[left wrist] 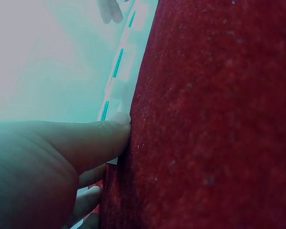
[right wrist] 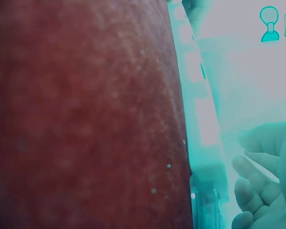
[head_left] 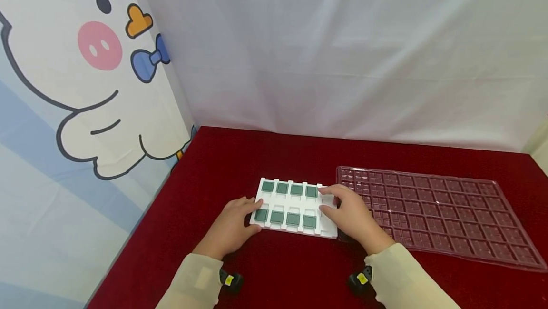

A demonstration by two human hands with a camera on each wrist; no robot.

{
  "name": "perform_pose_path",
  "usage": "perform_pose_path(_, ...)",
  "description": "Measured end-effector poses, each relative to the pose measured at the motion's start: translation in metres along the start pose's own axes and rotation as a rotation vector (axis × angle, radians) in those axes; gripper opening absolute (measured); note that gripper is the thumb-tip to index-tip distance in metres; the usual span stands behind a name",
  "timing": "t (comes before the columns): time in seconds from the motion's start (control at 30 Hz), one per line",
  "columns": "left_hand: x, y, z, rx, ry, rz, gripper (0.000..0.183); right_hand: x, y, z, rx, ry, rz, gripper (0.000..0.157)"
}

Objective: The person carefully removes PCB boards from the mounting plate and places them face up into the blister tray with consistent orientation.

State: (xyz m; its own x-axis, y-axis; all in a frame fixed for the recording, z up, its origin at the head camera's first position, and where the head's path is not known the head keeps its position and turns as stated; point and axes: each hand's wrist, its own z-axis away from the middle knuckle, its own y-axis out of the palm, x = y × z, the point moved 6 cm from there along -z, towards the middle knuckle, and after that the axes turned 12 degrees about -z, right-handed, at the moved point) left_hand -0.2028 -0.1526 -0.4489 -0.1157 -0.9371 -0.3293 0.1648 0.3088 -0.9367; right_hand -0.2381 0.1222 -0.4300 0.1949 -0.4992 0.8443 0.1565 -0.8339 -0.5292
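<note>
A white tray [head_left: 284, 199] lies flat on the red cloth and holds two rows of green square chips [head_left: 293, 219] with pin-like edges. At its left end, my left hand [head_left: 231, 221] grips the corner; in the left wrist view the thumb [left wrist: 102, 138] lies against the near edge. Over the chipless right end is my right hand [head_left: 352, 211], thumb and index finger apart and bent toward the tray. The index fingertip is right beside the back row's last chip [head_left: 311, 192]. Nothing shows between the right hand's fingers [right wrist: 257, 186] in the right wrist view.
A clear plastic tray [head_left: 441, 214] with many square pockets spreads to the right, its left end close by the white tray. Red cloth [head_left: 299, 271] covers the table. White curtain [head_left: 342, 61] hangs behind, and a cartoon-printed sheet [head_left: 85, 123] hangs at the left.
</note>
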Motion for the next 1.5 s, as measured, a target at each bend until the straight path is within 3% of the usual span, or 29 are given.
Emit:
perform_pose_path(0.93, 0.0, 0.004, -0.003, -0.004, 0.01, 0.009, 0.065, -0.008, 0.008, -0.029, 0.015, 0.032, -0.026, 0.037)
perform_pose_path(1.5, 0.0, 0.002, -0.002, -0.005, 0.003, 0.008, 0.065, -0.006, 0.016, -0.038, 0.033, 0.023, 0.033, 0.034)
